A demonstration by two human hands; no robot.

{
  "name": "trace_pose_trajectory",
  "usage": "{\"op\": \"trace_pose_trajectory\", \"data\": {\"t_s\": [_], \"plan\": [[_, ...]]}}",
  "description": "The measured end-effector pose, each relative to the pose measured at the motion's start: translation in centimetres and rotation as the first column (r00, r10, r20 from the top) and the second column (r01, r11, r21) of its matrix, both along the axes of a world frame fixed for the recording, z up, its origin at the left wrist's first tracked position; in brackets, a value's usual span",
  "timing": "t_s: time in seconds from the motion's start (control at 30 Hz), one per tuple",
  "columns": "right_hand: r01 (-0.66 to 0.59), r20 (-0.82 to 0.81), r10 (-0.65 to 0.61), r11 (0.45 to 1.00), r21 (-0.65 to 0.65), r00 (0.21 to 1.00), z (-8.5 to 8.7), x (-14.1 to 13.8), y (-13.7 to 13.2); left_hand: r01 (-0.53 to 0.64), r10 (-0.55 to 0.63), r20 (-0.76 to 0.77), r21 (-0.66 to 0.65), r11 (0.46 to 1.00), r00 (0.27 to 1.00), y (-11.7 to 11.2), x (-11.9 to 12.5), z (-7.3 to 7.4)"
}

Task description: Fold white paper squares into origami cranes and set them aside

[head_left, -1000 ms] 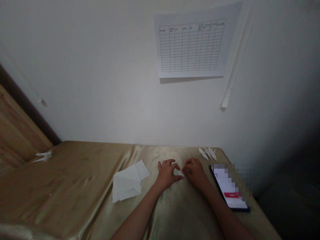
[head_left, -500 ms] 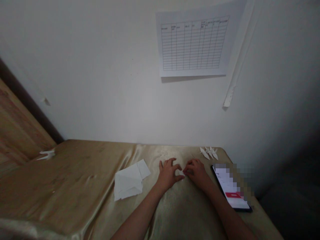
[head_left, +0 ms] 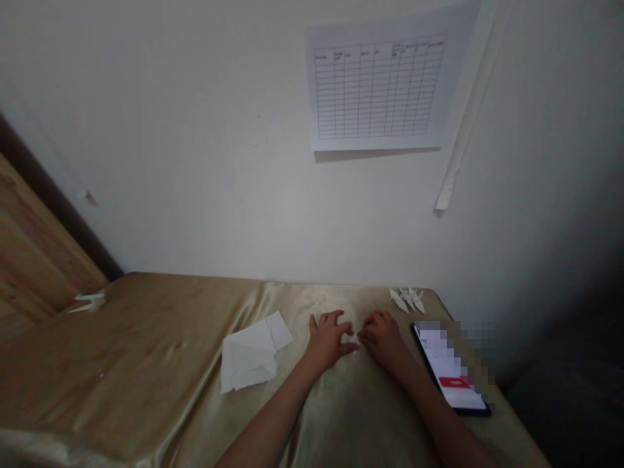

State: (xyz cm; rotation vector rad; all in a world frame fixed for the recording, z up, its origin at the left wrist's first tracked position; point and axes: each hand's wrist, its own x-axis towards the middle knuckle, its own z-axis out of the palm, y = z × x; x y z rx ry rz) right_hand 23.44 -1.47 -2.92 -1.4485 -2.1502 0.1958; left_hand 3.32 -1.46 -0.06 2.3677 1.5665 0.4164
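Both hands rest close together on a table covered in shiny gold cloth (head_left: pixel 160 364). My left hand (head_left: pixel 327 339) and my right hand (head_left: pixel 383 336) pinch a small white piece of paper (head_left: pixel 351 338) between them, fingers curled against the cloth. Most of the paper is hidden by the fingers. A loose pile of white paper sheets (head_left: pixel 251 354) lies just left of my left hand.
Several small folded white paper shapes (head_left: pixel 407 299) lie at the table's back right corner. A phone (head_left: pixel 451 377) with a lit screen lies right of my right forearm. A printed grid sheet (head_left: pixel 377 88) hangs on the white wall. A wooden board (head_left: pixel 34 260) stands left.
The hands stay together on the small paper; only the fingers shift slightly. The view has drifted a little.
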Motion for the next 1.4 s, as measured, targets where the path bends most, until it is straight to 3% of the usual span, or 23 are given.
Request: {"op": "trace_pose_trajectory", "data": {"t_s": [0.3, 0.67, 0.97, 1.4], "plan": [[0.004, 0.094, -0.011, 0.998, 0.068, 0.995, 0.3, -0.3, -0.5, 0.072, -0.068, -0.061, 0.059, 0.996, 0.996, 0.0, -0.1, -0.4], [0.164, 0.051, -0.163, 0.986, -0.027, 0.985, 1.4, 0.2, -0.5, -0.001, 0.001, -0.003, -0.007, 1.000, 1.000, 0.2, -0.1, -0.2], [0.145, 0.106, -0.146, 0.989, 0.014, 0.984, 2.0, 0.1, -1.0, 0.001, -0.002, 0.013, 0.009, 1.000, 1.000, 0.5, -0.3, -0.8], [0.122, 0.077, -0.126, 0.991, 0.061, 0.989, 0.3, 0.1, -0.8, 0.007, -0.009, 0.069, 0.030, 1.000, 0.998, 0.2, -0.4, -1.2]]}}
